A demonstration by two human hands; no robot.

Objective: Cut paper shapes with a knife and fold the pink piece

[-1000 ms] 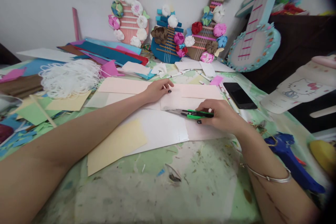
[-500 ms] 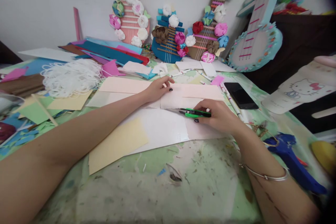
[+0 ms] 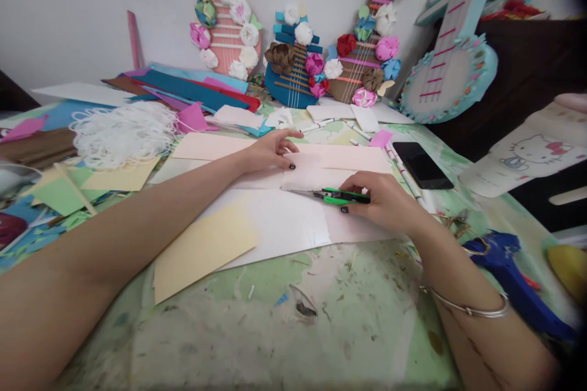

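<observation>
My right hand (image 3: 378,198) grips a green and black utility knife (image 3: 342,196). Its blade points left and lies along the lower edge of a folded pale pink sheet (image 3: 348,157). To the left, my left hand (image 3: 273,151) rests on the pink paper with thumb and fingers apart, holding nothing I can see. Beneath the pink paper lies a white sheet (image 3: 288,220), and a cream sheet (image 3: 206,247) overlaps it at lower left. Whether the blade tip is in the paper is too small to tell.
Paper-flowered model instruments (image 3: 293,82) lean against the wall. White cord (image 3: 126,134) is heaped at left, near paper scraps (image 3: 68,189). On the right are a phone (image 3: 422,165), markers (image 3: 406,174), a white tumbler (image 3: 527,149) and a blue glue gun (image 3: 509,269).
My left hand has shifted slightly left, its thumb drawn back and its fingers a little wider apart. The right hand and knife have hardly moved; the view has shifted slightly.
</observation>
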